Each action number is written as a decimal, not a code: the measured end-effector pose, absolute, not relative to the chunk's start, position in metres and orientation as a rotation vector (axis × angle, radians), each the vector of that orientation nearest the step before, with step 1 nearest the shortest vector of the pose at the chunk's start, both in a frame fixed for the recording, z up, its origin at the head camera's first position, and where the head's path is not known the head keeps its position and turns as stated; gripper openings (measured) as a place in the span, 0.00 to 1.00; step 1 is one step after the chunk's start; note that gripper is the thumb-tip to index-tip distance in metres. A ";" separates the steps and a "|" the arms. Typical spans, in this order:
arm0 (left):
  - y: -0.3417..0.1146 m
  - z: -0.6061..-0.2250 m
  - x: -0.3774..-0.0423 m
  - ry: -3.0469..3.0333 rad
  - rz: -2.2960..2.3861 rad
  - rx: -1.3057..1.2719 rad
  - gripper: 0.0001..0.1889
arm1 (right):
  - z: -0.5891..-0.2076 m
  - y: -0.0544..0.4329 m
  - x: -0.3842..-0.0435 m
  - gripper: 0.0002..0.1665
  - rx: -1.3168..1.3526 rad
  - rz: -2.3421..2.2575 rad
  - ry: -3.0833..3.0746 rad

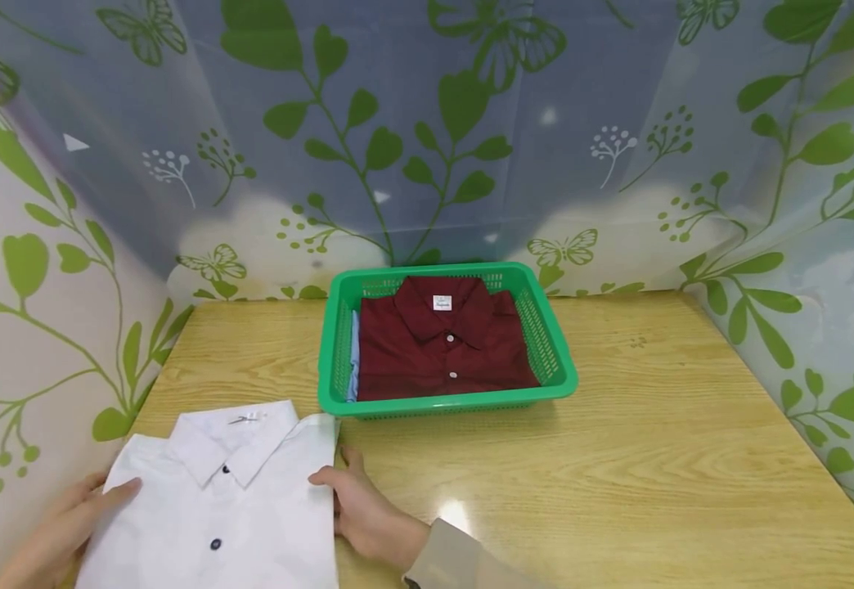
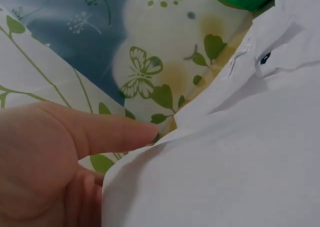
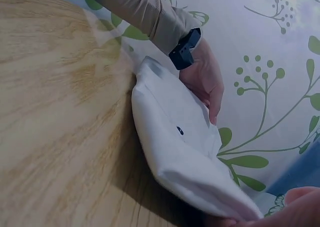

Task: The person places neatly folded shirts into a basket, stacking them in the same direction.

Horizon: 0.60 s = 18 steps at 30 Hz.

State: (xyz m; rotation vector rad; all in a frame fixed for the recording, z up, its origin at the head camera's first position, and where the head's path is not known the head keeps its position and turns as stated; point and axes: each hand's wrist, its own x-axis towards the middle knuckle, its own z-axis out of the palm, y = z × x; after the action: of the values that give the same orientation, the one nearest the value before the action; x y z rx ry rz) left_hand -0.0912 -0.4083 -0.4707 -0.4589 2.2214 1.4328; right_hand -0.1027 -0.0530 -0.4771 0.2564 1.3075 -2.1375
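Observation:
A folded white shirt (image 1: 213,499) with dark buttons and a pointed collar lies at the front left of the table. My left hand (image 1: 66,523) grips its left side, thumb on top and fingers underneath. On the opposite side my right hand (image 1: 368,507) holds the shirt's edge, its thumb over the cloth. The left wrist view shows the left thumb (image 2: 120,132) along the edge of the white cloth. In the right wrist view the shirt (image 3: 170,132) looks like a thick folded bundle, its near edge raised above the wood, with part of the right hand (image 3: 295,209) at the lower corner.
Behind and right of the shirt stands a green plastic basket (image 1: 445,404). Inside it lies a folded dark red shirt (image 1: 449,352), with light blue cloth (image 1: 355,356) along its left side. Patterned curtains (image 1: 412,123) enclose the wooden table (image 1: 618,458).

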 end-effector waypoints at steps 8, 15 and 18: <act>-0.396 -0.480 -0.085 2.018 1.632 -0.571 0.35 | -0.487 -0.055 -0.110 0.24 0.153 -2.075 1.101; -0.388 -0.482 -0.086 2.027 1.620 -0.566 0.29 | -0.497 -0.054 -0.113 0.18 0.143 -2.012 1.138; -0.386 -0.481 -0.086 2.000 1.661 -0.518 0.21 | -0.498 -0.051 -0.112 0.17 0.136 -2.022 1.175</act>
State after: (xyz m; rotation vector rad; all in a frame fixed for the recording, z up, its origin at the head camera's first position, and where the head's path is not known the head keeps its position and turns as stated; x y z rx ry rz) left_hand -0.0858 -0.3858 -0.4814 -0.5184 1.9997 1.6605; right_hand -0.1123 -0.0514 -0.4982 0.1364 1.1748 -2.0223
